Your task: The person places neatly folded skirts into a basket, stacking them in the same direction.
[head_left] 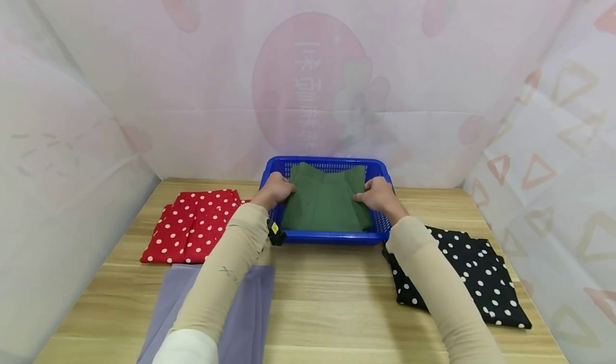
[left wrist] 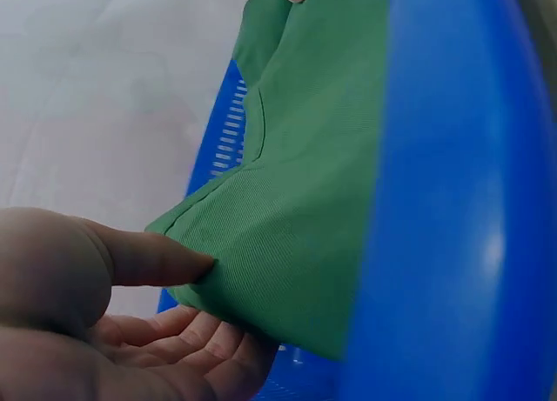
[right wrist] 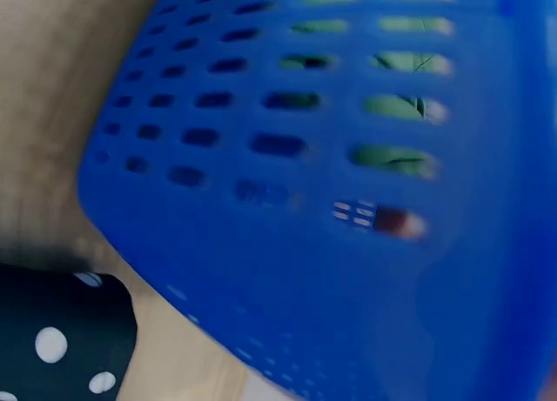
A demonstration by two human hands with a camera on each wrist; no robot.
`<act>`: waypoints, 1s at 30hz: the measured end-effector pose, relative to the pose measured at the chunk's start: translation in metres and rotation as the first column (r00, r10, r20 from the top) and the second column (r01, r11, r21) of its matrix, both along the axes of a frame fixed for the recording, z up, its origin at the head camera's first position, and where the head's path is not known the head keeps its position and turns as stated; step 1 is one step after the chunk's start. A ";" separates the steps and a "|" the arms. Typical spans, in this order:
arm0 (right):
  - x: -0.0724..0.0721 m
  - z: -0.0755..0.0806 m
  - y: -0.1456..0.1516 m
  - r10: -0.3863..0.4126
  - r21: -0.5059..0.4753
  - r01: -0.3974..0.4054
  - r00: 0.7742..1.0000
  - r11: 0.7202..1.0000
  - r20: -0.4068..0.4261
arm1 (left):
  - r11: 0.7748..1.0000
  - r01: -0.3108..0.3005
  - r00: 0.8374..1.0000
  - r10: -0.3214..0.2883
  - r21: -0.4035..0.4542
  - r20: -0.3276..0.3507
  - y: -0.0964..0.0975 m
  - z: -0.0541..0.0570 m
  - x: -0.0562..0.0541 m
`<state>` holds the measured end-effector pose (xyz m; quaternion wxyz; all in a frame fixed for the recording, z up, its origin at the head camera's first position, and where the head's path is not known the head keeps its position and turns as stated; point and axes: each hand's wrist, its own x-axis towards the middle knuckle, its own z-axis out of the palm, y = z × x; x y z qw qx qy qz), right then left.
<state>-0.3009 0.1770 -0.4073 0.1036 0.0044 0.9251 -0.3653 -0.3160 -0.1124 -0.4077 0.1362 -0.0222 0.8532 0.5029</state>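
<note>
On the tabletop, the left hand and right hand pinch a green cloth in the blue basket; only the left wrist view shows fingers beneath the cloth. Its notched edge faces the backdrop, long axis unclear.

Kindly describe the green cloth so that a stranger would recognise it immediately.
Toward the far side of the wooden table is a blue basket. In it, between the left hand and the right hand, is a folded green cloth. Plain green and inside the basket, it differs from the red dotted cloth, black dotted cloth and lilac cloth outside.
</note>
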 end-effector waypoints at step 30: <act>0.006 -0.033 -0.022 -0.018 0.254 -0.017 0.991 0.967 0.133 | 0.948 0.003 0.998 0.017 -0.318 0.059 0.007 -0.021 0.012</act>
